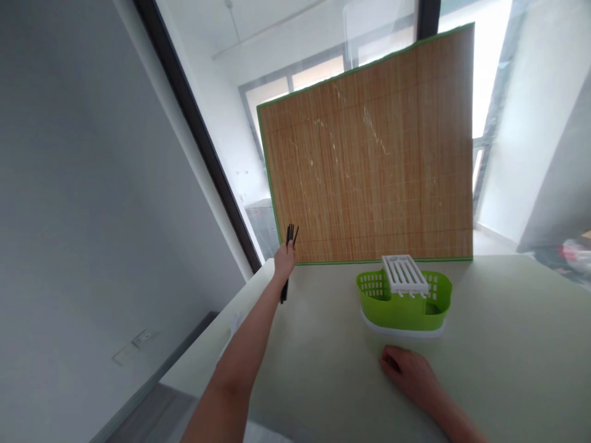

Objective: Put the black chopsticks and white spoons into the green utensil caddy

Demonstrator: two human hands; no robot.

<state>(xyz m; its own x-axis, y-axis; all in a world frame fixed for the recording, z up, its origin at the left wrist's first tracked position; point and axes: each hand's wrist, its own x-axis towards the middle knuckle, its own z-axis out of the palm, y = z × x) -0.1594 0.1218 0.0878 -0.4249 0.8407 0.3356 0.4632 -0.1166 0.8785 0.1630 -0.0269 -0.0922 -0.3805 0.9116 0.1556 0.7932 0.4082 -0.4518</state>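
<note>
1. One pale table: broad, rigid-looking and bearing everything else on the list.
2. One slatted mat with green edging: standing upright at the far side; probably light, stiff along its slats, best held by both side edges.
3. One green basket on one white base: right of centre, beyond the right hand. It looks like light, firm, rather smooth plastic, unlikely to break easily; its two ends offer the surest hold, since the base may be separate.
4. One white slotted rack: across the basket's middle, with three hooks visible in front. It is likely stiff and light, but may lift off if used as a handle.
5. Two hands: the left hand, far left, is closed around the dark sticks; the right hand, near right, is loosely curled on the table, with nothing visible in it.
6. Several slim dark sticks, at least three: likely light, stiff and slippery, apt to fan out; a wrap around mid-length suits them. The fingers hide the exact count.
</note>
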